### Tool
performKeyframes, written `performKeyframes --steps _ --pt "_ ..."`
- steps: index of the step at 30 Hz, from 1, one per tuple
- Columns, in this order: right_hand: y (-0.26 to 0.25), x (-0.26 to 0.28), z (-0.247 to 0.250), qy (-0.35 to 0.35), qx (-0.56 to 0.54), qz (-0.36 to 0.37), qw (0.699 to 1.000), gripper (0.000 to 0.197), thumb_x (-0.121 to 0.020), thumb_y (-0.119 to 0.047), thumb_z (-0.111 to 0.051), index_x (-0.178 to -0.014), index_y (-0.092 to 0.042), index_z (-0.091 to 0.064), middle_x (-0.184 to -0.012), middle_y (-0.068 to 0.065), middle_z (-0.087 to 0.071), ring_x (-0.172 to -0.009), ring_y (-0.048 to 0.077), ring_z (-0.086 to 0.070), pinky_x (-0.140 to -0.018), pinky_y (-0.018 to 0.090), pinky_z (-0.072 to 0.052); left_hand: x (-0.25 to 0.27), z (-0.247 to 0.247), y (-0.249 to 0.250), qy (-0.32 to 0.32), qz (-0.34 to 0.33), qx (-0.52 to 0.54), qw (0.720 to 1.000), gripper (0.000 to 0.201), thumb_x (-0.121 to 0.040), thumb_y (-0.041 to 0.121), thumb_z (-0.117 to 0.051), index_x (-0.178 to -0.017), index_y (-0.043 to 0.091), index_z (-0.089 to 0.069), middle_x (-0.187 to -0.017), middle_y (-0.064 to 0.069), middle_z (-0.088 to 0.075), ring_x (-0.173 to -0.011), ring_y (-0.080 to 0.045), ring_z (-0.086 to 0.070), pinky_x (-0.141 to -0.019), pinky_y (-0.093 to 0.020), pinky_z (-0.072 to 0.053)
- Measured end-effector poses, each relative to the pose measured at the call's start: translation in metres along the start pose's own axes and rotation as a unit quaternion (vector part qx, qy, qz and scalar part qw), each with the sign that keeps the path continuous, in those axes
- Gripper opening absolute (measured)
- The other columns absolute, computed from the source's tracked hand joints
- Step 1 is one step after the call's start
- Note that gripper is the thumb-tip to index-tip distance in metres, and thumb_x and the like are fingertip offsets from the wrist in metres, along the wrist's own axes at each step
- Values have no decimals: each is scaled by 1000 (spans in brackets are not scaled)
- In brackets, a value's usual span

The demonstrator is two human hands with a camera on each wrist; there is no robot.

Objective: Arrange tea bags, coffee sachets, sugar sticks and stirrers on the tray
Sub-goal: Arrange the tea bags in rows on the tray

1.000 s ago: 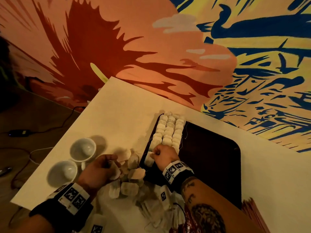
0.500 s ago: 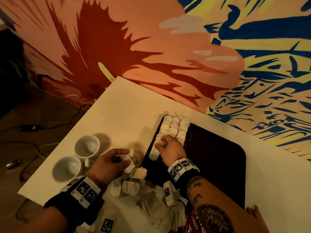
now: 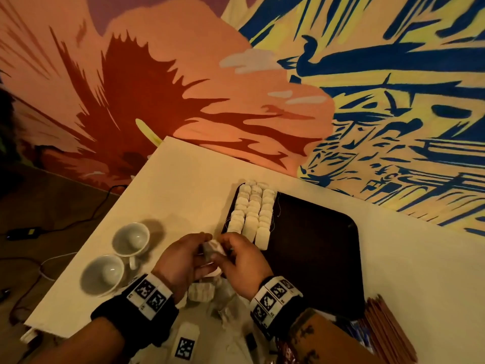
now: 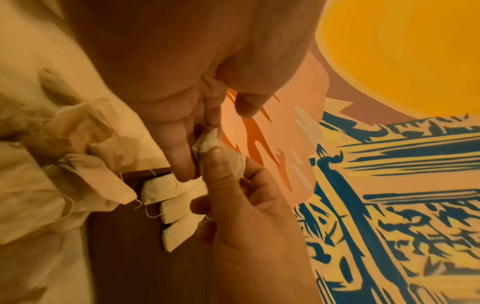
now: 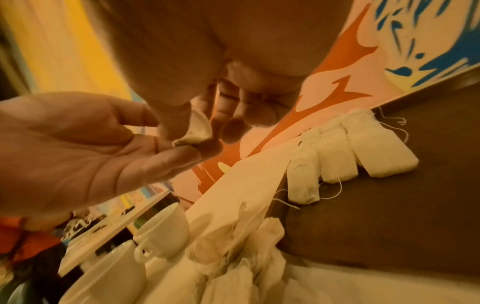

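A dark tray (image 3: 315,245) lies on the white table (image 3: 183,195), with several white tea bags (image 3: 252,214) laid in three rows along its left side. Just in front of those rows my two hands meet above the table. My left hand (image 3: 199,248) and my right hand (image 3: 229,248) both pinch one crumpled tea bag (image 3: 214,249). The left wrist view shows this tea bag (image 4: 207,142) under the right thumb (image 4: 221,164). In the right wrist view the tea bag (image 5: 198,129) sits between my right fingertips and the left thumb (image 5: 182,156). Loose tea bags (image 3: 202,292) are heaped below my hands.
Two white cups (image 3: 131,239) (image 3: 103,274) stand to the left of my hands near the table's edge. A stack of reddish sachets or sticks (image 3: 388,329) lies at the near right corner. A painted wall rises behind the table. Cables run over the floor on the left.
My right hand came back from the rows on the tray. My left hand rose from the heap with a tea bag, and both hands now hold it together.
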State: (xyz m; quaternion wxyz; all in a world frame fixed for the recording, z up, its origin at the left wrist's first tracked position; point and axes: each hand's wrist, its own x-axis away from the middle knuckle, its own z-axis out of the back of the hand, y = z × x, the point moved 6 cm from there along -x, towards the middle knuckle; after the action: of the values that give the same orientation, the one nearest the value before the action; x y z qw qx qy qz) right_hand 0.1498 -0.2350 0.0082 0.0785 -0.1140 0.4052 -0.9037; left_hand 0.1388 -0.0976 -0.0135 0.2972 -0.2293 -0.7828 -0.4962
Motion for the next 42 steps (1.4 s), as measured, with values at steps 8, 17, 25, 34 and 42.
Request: performKeyframes --steps 8,17,25,34,42 --pt "7 24 14 73 -90 -56 992 21 -90 -30 -70 -76 -46 -66 -80 -20 -72 -80 -1 -67 -75 18 -53 15 2 -7 -47 -68 -198 977 15 -86 -7 -67 -93 7 -70 -84 -15 -74 -76 -26 -66 -74 -39 -53" --pt "46 19 34 54 9 -136 989 13 -91 -39 -67 -101 -32 -73 -96 -14 -72 -88 -1 -64 -78 14 -49 2 32 -2 -26 -138 -425 894 11 -86 22 -74 -93 30 -73 -89 13 -74 -84 0 -68 -78 -22 -52" --pt "84 -19 24 -134 180 -157 962 16 -89 -41 -66 -99 -30 -71 -96 -7 -67 -87 10 -61 -71 22 -45 -13 69 -26 -8 -84 -684 725 57 -77 50 -70 -128 48 -46 -135 17 -38 -127 -17 -41 -107 -32 -40" --pt "100 -76 23 -119 248 -140 951 13 -91 -38 -66 -97 -27 -69 -111 0 -63 -100 21 -61 -84 29 -50 -24 77 -29 -24 -83 -703 706 71 -75 46 -74 -136 45 -40 -148 13 -29 -129 -16 -35 -109 -30 -38" --pt "110 -95 27 -107 255 -132 952 20 -90 -39 -65 -102 -24 -70 -116 1 -57 -107 22 -58 -87 29 -46 -40 75 -10 51 -169 -712 680 74 -72 68 -65 -137 42 -41 -146 9 -34 -131 -20 -34 -109 -38 -36"
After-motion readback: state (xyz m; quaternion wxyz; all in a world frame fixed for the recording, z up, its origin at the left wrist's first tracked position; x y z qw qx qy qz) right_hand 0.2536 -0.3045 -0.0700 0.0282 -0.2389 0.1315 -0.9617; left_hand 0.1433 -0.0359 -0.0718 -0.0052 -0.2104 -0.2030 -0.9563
